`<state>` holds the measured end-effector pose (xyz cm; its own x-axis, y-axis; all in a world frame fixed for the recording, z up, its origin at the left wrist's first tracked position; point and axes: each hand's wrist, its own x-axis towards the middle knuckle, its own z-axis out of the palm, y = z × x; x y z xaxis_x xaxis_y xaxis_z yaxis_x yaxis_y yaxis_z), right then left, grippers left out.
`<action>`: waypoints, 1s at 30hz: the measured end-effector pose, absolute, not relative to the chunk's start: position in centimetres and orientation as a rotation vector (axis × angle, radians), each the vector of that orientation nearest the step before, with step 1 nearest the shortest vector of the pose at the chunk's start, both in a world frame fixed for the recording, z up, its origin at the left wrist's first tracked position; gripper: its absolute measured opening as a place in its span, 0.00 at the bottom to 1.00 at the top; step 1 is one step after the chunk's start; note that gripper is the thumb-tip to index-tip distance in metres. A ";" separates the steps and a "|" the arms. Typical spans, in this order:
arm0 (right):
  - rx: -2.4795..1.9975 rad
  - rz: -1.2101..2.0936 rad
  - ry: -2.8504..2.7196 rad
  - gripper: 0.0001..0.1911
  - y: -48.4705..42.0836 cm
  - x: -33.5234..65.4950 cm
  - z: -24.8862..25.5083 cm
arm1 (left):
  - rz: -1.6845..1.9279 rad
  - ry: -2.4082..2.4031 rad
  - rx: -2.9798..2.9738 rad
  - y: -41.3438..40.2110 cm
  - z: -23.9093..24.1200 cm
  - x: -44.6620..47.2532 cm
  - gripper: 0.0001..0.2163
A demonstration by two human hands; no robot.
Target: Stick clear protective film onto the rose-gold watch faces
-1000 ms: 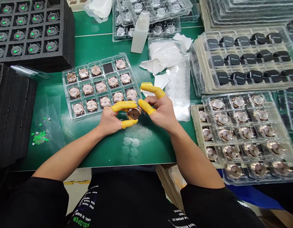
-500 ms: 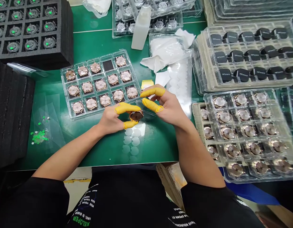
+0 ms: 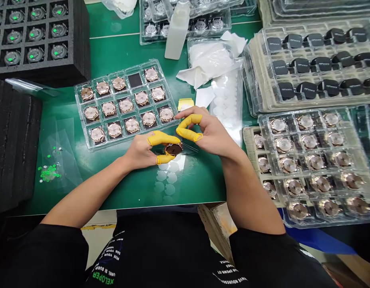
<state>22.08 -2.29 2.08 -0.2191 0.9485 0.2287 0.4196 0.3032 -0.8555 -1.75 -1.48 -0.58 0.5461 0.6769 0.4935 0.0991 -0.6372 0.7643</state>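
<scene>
Between the thumb and index finger of my left hand (image 3: 146, 149), both in yellow finger cots, is a rose-gold watch case (image 3: 174, 149) with a dark face turned up. Just above and right of it, my right hand (image 3: 204, 130) has its cotted thumb and index finger pinched together. Whatever lies in that pinch, if anything, is too small to make out. Beneath the watch case, a clear sheet of round film stickers (image 3: 166, 180) lies on the green table. Behind my hands sits a clear tray (image 3: 105, 113) of similar rose-gold watch cases, one pocket without a case.
Black foam trays (image 3: 78, 60) of watches stand at the left, near scattered green dots (image 3: 49, 172). A white bottle (image 3: 176, 34), white wipes (image 3: 199, 72) and a yellow pad (image 3: 185, 104) lie beyond. Stacked trays (image 3: 264, 160) of watch cases and black pieces fill the right.
My right index finger has curled down to meet the thumb; before, they were apart. The watch case in my left hand has shifted slightly right and down.
</scene>
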 end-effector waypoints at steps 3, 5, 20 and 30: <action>-1.193 0.878 -1.490 0.13 -2.3 21.9 2.4 | 0.985 0.757 1.980 -1.6 -0.5 -1.6 0.18; -1.191 0.953 -1.295 0.14 -2.4 21.4 2.5 | 0.925 0.887 1.823 -1.5 -0.5 -1.4 0.21; -1.457 1.359 -1.212 0.14 -3.6 18.7 3.1 | 0.768 0.966 1.390 -0.9 -0.4 -1.1 0.30; -1.456 1.334 -1.303 0.14 -3.7 18.9 2.2 | 0.759 0.950 1.433 -0.8 -0.3 -1.2 0.30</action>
